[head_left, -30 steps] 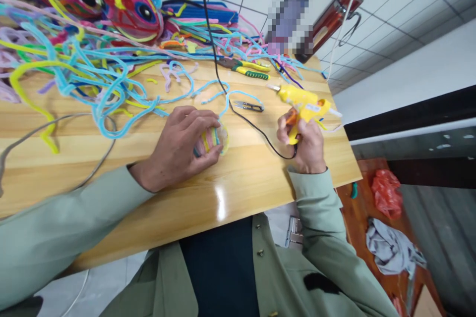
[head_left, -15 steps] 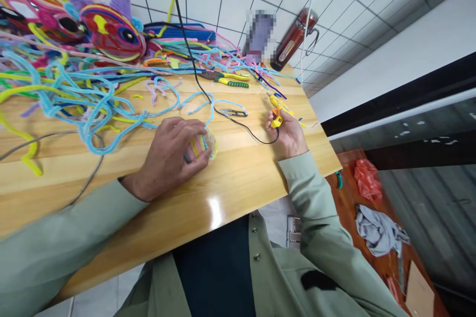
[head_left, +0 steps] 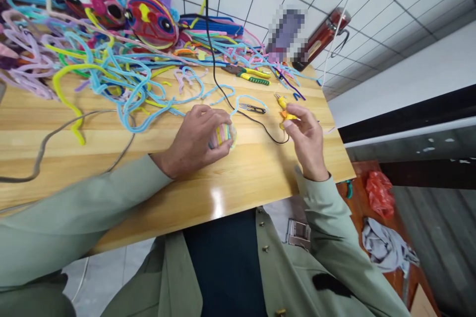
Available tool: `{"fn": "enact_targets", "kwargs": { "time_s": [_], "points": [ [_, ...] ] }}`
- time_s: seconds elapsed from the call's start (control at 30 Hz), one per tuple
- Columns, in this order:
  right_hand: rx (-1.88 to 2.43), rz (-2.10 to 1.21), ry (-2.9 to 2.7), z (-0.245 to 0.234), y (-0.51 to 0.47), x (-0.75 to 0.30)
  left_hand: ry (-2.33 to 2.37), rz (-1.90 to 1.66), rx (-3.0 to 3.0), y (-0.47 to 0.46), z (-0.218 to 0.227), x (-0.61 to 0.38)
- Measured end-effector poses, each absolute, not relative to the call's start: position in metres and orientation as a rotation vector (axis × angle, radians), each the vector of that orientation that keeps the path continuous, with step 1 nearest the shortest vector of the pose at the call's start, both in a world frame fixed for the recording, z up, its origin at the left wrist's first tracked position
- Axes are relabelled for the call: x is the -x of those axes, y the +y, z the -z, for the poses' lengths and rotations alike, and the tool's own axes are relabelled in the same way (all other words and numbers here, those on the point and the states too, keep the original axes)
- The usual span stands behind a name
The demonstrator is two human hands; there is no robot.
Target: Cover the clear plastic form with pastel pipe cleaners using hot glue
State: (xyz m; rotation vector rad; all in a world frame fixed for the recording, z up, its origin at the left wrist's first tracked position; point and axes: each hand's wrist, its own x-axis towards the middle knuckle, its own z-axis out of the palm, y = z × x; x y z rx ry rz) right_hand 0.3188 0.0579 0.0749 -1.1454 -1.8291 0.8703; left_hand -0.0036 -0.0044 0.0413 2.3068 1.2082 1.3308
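My left hand (head_left: 203,136) is closed around a small round piece striped in yellow, pink and blue pipe cleaner (head_left: 222,133), resting at the table; the fingers hide much of it. A light blue pipe cleaner (head_left: 247,97) curves away just above it. My right hand (head_left: 307,133) is beside a yellow glue gun (head_left: 281,102), with thumb and fingers apart and nothing visibly gripped. The glue gun lies on the table, partly behind the fingertips, and its black cord (head_left: 266,131) runs off to the left. Small thread snips (head_left: 253,108) lie between the hands.
Tangled blue pipe cleaners (head_left: 126,89) cover the table's back left, below two colourful fish-like figures (head_left: 154,22). Pliers with yellow-green handles (head_left: 253,75) lie behind the snips. A red flask (head_left: 322,39) stands at the back right by the tiled wall. A grey cable (head_left: 42,146) crosses the left.
My right hand has let go of the glue gun, which now lies on the table, and its fingers have come apart. My left hand still holds the striped piece. The view has shifted left.
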Motion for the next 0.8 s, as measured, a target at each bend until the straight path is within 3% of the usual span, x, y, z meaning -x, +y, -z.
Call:
{"fn": "enact_targets", "kwargs": {
  "time_s": [0.23, 0.6, 0.8],
  "points": [
    [0.644, -0.804, -2.237, -0.084, 0.060, -0.232, 1.142, -1.262, -2.282, 0.001, -0.040, 0.009],
    [0.751, -0.984, -2.152, -0.050, 0.079, -0.222, 1.128, -1.264, -2.296, -0.001, -0.040, 0.010],
    [0.683, -0.835, -2.184, -0.049, 0.080, -0.223, 1.089, -1.267, -2.289, 0.000, -0.043, 0.011]
  ]
}}
